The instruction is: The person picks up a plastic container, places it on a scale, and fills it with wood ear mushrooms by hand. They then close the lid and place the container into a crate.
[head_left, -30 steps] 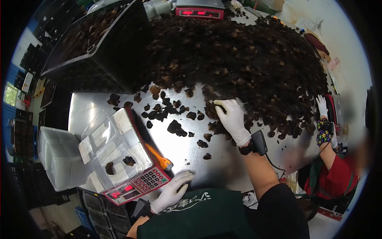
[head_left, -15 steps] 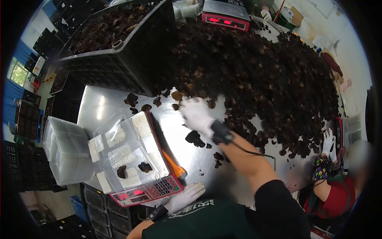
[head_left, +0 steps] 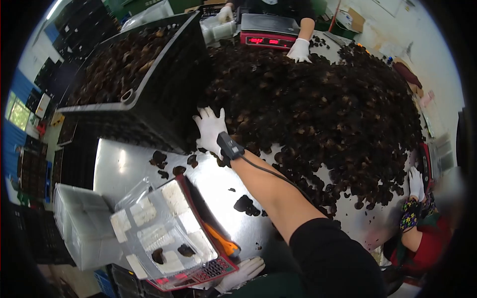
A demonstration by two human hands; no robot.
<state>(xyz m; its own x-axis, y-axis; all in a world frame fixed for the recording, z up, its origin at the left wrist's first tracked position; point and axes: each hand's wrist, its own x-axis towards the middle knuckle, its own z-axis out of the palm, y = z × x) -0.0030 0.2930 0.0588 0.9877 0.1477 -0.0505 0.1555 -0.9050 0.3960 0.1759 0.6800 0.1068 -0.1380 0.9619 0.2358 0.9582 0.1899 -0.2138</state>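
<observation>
My right hand [head_left: 210, 130], in a white glove with a black device at the wrist, reaches forward with fingers spread onto the near left edge of a large pile of dark wood-ear-like pieces [head_left: 298, 104]. Its palm side is hidden. My left hand [head_left: 243, 273], also gloved, lies at the table's near edge beside a red scale [head_left: 213, 270], fingers stretched out. On the scale sits a clear plastic container [head_left: 166, 233] with two dark pieces in view. An orange-handled tool [head_left: 221, 241] lies against the scale's right side.
A black crate [head_left: 124, 107] full of dark pieces stands at back left. Stacked clear containers [head_left: 87, 223] are left of the scale. Across the pile, a co-worker's gloved hand [head_left: 299, 50] is beside another scale [head_left: 266, 39]. Another co-worker's gloved hands [head_left: 416, 184] are at right.
My right hand has moved forward and left to the pile's edge. The view has shifted, and the co-worker across the table now has a hand on the pile.
</observation>
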